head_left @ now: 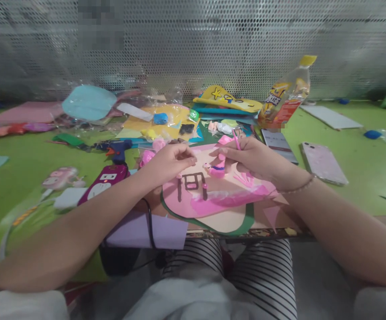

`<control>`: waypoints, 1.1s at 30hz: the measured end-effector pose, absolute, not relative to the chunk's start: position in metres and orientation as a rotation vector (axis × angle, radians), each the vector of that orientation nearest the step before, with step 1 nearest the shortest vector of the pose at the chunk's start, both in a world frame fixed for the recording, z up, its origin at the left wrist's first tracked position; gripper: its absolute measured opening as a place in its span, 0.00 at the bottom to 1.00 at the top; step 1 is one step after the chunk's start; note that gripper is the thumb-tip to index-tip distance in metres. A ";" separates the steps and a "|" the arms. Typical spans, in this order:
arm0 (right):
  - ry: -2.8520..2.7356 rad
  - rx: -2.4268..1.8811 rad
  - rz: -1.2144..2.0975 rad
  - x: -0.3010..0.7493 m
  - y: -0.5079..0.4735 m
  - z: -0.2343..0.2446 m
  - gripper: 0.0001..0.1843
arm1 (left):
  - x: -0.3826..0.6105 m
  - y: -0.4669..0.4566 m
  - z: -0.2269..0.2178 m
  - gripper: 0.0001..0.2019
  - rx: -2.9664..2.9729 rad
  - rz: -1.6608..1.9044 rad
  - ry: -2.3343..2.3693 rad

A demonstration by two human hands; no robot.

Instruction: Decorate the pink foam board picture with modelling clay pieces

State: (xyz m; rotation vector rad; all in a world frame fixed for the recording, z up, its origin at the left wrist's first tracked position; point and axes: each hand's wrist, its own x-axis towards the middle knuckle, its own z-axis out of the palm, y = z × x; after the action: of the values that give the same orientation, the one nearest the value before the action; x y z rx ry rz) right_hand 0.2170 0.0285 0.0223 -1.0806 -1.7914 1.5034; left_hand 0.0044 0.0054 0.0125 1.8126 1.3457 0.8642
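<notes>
My right hand (255,158) is closed around a thin pink stick-like tool (236,139), its fingertips against the top of a small pink clay figure (217,171) with a purple band. My left hand (171,163) hovers left of the figure, thumb and fingers pinched together; whatever may be between them is too small to make out. Under both hands lies a pink and cream paper cutout (179,204) with a green border. On it are brown clay strips (193,179) forming a frame shape and a smeared pink clay band (228,201).
A purple power strip (108,180) and a blue glue gun (119,150) lie left. Behind are wrapped clay lumps (160,118) and yellow foam shapes (228,100). A drink bottle (288,95), a dark flat phone-like slab (279,144) and a pink-cased phone (324,163) are right.
</notes>
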 end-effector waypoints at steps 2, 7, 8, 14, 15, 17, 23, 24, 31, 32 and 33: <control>-1.852 -1.087 1.476 0.219 0.028 0.021 0.14 | 0.004 0.005 0.013 0.06 1.817 0.859 1.353; -1.904 -1.023 1.417 0.219 0.029 0.018 0.15 | 0.004 0.006 0.014 0.05 1.809 0.846 1.366; -1.880 -1.012 1.425 0.219 0.029 0.018 0.15 | 0.004 0.006 0.014 0.05 1.804 0.846 1.362; -1.797 -1.065 1.442 0.216 0.026 0.024 0.13 | 0.004 0.005 0.014 0.06 1.820 0.844 1.360; -1.820 -1.058 1.435 0.216 0.026 0.023 0.13 | 0.004 0.005 0.014 0.06 1.817 0.844 1.366; -1.864 -1.029 1.411 0.218 0.026 0.020 0.14 | 0.004 0.004 0.015 0.06 1.811 0.843 1.377; -1.925 -1.009 1.355 0.219 0.028 0.016 0.15 | 0.005 0.004 0.017 0.04 1.838 0.817 1.376; -1.914 -1.017 1.365 0.218 0.027 0.017 0.17 | 0.004 0.004 0.017 0.04 1.837 0.815 1.372; -2.064 -0.937 1.461 0.215 0.022 0.020 0.13 | 0.002 0.006 0.016 0.04 1.879 0.821 1.362; -2.105 -0.920 1.458 0.215 0.020 0.019 0.13 | 0.002 0.006 0.016 0.03 1.885 0.821 1.378; -2.141 -0.920 1.440 0.213 0.018 0.018 0.13 | 0.001 0.006 0.016 0.03 1.892 0.821 1.396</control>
State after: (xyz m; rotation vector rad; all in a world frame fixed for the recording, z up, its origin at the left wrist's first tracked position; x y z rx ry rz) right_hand 0.2134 0.0183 0.0177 -0.9201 -2.1414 1.4399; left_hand 0.0014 0.0063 0.0156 1.8919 1.3964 0.8205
